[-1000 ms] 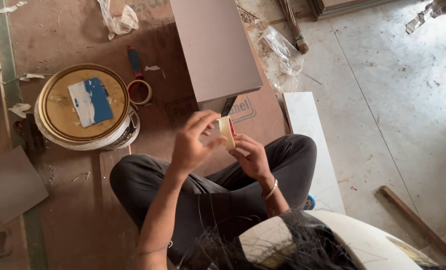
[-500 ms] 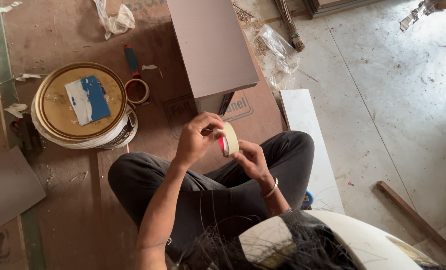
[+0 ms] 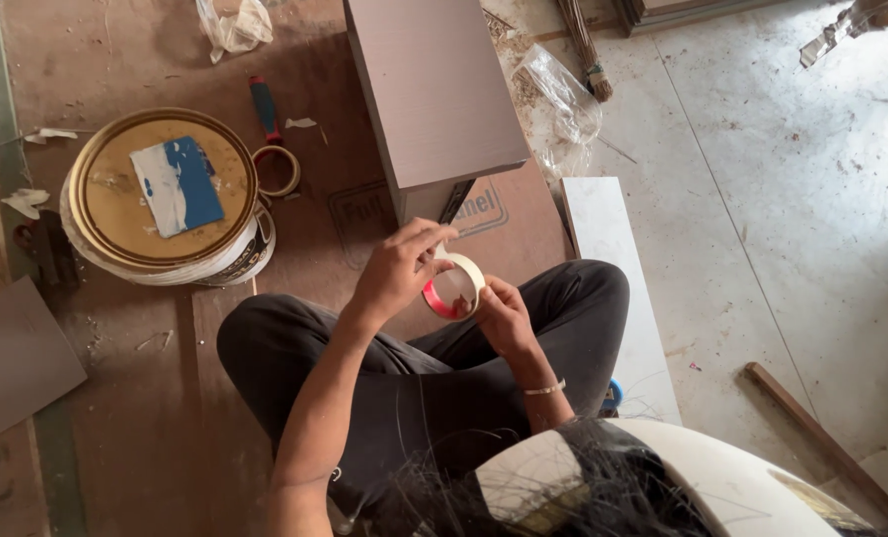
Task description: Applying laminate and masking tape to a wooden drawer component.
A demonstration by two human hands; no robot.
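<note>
Tape roll (image 3: 455,286) is gripped by the fingers of both the left hand (image 3: 396,270) and right hand (image 3: 502,316). No strip has been pulled free yet; the brown laminate panel (image 3: 434,89) lies untaped.

Brown panel (image 3: 434,89) blocks the way ahead; paint bucket (image 3: 166,194) and tape ring (image 3: 277,171) obstruct forward-left; bare board floor (image 3: 295,249) between them passable

Round paint tub (image 3: 171,214) left: gold lid, blue-white rectangular label (image 3: 177,186) on top.
</note>
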